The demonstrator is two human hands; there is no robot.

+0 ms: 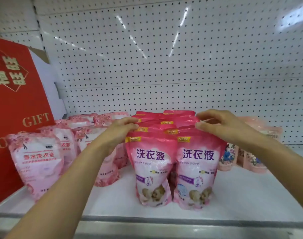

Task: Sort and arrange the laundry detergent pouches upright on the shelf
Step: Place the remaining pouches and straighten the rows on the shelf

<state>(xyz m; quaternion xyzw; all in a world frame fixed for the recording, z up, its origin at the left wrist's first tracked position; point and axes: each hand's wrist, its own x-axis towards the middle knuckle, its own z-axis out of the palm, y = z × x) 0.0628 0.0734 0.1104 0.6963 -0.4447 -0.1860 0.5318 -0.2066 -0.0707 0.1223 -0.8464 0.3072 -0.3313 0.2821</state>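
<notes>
On the white shelf (233, 195), two rows of bright pink detergent pouches (152, 168) stood upright near the middle, running from near to far. The left hand (120, 129) pinched the top edges of the left row, fingers curled together on them. The right hand (221, 124) hovered over the right row, its fingertips (199, 125) bent down onto a pouch top. Pale pink pouches (37, 163) stood to the left, beside a red gift box (14, 100); floral pouches (229, 156) stood to the right.
</notes>
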